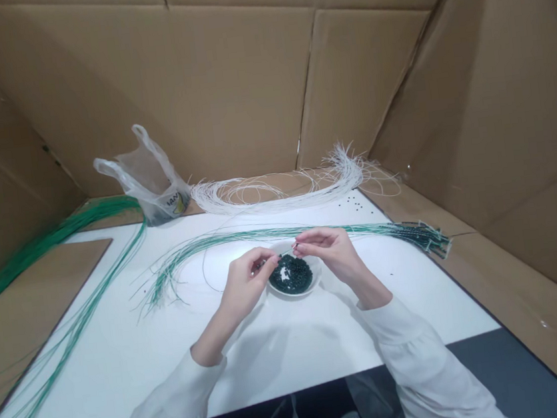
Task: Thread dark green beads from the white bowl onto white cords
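Both hands meet over a small white bowl (292, 294) of dark green beads (299, 275) on the white table. My left hand (250, 278) is at the bowl's left rim, its thumb and forefinger pinched on a thin strand. Above the right side of the bowl, my right hand (331, 251) pinches the same strand (287, 252) between thumb and forefinger. The strand spans the short gap between the fingertips. Whether a bead sits on it is too small to tell.
Behind the bowl lies a bundle of green strands (241, 235), with dark ends (425, 238) at the right. White strands (267, 200) curl farther back, beside a plastic bag (155, 189). More green strands (67, 340) run down the left. Cardboard walls (243, 72) enclose the table (164, 356).
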`<act>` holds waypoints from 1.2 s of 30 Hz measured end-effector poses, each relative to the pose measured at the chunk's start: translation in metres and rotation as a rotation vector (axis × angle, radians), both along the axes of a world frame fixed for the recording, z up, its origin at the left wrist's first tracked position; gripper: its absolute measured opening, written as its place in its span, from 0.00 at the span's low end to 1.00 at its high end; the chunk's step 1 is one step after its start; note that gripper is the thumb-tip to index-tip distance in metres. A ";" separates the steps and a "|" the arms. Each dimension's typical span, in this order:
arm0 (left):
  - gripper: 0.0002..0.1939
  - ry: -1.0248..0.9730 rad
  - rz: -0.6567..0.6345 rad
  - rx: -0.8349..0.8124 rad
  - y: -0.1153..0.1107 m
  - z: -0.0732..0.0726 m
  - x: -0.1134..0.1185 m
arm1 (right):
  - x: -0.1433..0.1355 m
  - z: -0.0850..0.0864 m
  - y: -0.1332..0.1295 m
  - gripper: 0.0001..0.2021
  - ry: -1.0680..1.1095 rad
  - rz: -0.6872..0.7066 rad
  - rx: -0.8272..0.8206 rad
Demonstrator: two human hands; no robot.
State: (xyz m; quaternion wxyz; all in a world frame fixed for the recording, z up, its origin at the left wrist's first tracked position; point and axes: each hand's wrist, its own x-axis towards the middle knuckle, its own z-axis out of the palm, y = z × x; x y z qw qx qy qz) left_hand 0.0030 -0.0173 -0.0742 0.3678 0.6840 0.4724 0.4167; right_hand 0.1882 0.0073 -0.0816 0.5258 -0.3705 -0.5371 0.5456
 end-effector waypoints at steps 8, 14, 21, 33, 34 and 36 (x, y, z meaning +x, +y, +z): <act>0.11 -0.001 -0.005 -0.013 0.000 -0.001 0.000 | 0.000 0.001 0.000 0.07 -0.021 -0.008 0.019; 0.12 0.014 -0.007 -0.009 0.000 -0.001 0.000 | 0.000 0.001 0.000 0.08 -0.032 -0.018 0.022; 0.11 0.023 -0.005 -0.007 0.000 -0.002 -0.001 | 0.001 0.000 0.000 0.07 -0.053 -0.021 0.037; 0.11 0.050 0.055 0.006 0.000 -0.001 -0.001 | -0.001 0.007 -0.002 0.06 -0.107 -0.009 0.037; 0.11 0.063 0.068 0.018 0.000 -0.001 -0.001 | -0.001 0.006 -0.002 0.06 -0.104 -0.006 0.033; 0.11 0.086 0.091 0.053 -0.001 -0.002 0.000 | -0.001 0.004 -0.001 0.07 -0.093 -0.011 0.027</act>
